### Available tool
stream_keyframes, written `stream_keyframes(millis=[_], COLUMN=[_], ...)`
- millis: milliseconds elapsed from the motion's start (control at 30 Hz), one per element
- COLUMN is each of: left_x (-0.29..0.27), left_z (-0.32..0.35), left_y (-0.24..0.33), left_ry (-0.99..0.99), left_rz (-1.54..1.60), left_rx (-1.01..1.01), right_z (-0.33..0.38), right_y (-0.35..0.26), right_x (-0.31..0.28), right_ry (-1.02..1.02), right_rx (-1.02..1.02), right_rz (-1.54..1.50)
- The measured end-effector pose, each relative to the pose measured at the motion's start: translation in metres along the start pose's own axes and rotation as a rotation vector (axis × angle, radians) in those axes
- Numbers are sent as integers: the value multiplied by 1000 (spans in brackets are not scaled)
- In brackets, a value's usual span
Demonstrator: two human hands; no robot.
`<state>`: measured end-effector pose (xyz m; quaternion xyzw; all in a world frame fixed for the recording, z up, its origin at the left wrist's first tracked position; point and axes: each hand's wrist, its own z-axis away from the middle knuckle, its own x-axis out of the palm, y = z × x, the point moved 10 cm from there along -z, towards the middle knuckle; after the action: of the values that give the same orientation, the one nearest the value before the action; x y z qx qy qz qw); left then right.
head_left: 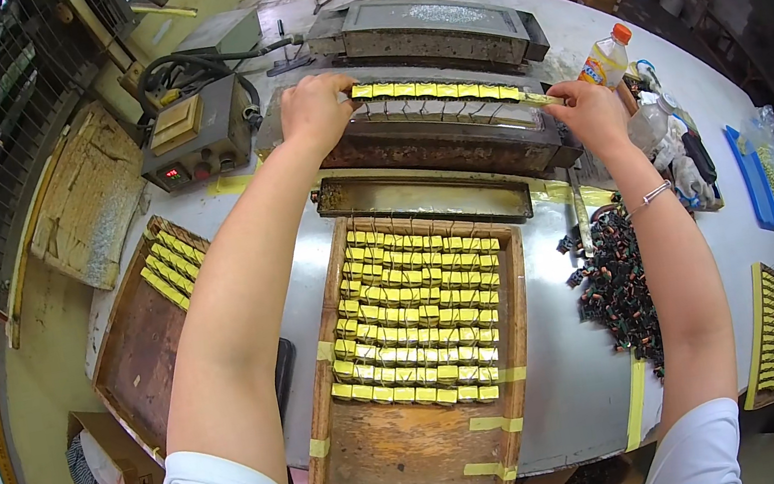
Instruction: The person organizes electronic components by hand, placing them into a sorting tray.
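Note:
My two hands hold a long row of small yellow-wrapped coil components (434,90) level between them. The fingers of my left hand (316,113) pinch its left end, while my right hand (593,115) grips a thin strip at its right end. Under the row lies a long rusty metal bath (434,155) with a shiny silvery top, and thin wires show below the components; whether they touch the surface I cannot tell. Nearer to me, a narrow metal trough (427,203) sits just beyond a wooden tray (375,452) holding several rows of similar yellow components (419,318).
Left stand a control box (198,135) with a red display and another wooden tray (128,334). A second metal bath (435,32) is behind. Right are loose black components (615,292), an orange-capped bottle (606,60), a blue tray (751,176) and a yellow-edged rack (764,334).

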<state>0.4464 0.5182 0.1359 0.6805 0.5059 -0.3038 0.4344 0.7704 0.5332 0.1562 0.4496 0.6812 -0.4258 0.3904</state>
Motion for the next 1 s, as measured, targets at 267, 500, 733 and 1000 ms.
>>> stream_keyframes(millis=[267, 500, 733, 1000], left_x=[-11, -51, -84, -189], left_z=[2, 12, 122, 309], left_y=[-1, -9, -39, -135], left_ry=[-26, 98, -385, -496], left_rz=[45, 194, 877, 1048], left_rx=[-4, 23, -231, -751], right_z=[1, 20, 105, 268], right_y=[-10, -35, -88, -275], right_x=[-12, -63, -65, -62], right_ry=[26, 89, -336, -887], right_rx=[-2, -63, -48, -310], right_rz=[-16, -69, -429, -215])
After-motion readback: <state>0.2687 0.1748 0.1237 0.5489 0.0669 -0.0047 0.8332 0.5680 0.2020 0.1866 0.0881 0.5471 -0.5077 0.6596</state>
